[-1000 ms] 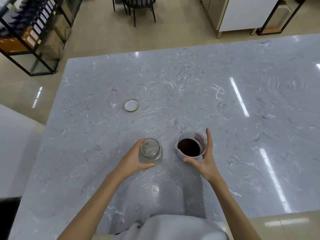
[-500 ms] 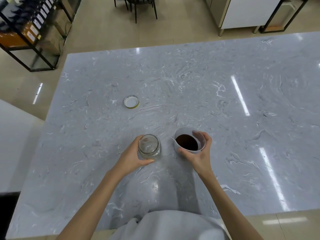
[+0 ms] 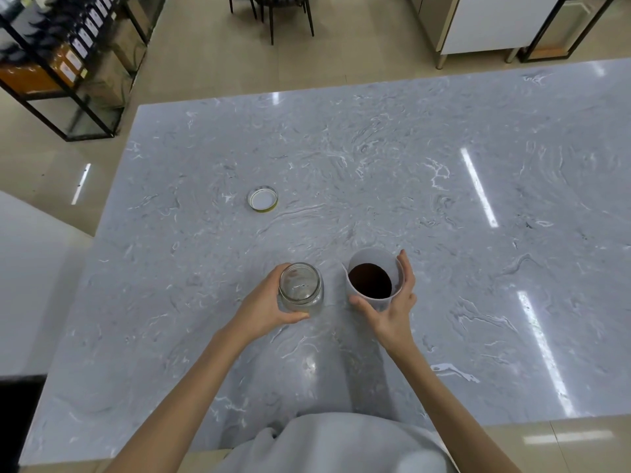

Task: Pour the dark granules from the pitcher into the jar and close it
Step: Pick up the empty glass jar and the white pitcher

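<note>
A clear glass jar stands upright and open on the grey marble table, with nothing visible inside. My left hand wraps around its left and near side. Just to its right is a translucent white pitcher holding dark granules. My right hand grips the pitcher from the right and near side, thumb on the front wall. The pitcher looks slightly raised and tipped toward me. The jar's round lid lies upside down on the table, farther away and to the left of the jar.
The table's near edge runs just in front of my light grey top. Beyond the far edge are a black shelf rack at left, a chair and a white cabinet.
My right hand closed around the pitcher, which then rose a little and shifted. My left hand stayed on the jar. The lid has not moved.
</note>
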Demonstrator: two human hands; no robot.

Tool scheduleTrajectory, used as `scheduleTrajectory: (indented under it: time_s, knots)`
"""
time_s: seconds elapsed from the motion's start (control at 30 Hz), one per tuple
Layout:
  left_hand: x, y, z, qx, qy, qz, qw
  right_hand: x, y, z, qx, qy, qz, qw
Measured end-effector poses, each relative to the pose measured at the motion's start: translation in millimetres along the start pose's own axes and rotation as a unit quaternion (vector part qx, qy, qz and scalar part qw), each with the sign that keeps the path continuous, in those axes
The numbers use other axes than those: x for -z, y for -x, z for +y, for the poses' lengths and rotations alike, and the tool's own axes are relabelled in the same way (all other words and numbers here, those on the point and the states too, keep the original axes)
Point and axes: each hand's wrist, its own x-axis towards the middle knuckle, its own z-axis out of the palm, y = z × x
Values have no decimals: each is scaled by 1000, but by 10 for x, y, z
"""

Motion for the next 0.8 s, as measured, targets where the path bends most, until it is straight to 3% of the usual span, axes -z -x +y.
scheduleTrajectory:
  time_s: [0.2,0.8]
  knots:
    - [3,20,19,5,1,3,1000,114,-125,-102,-8,-29,-39,999]
    - [18,10,70,9,-11,-6,1000,62,-185,-122,-1,-67,-21,998]
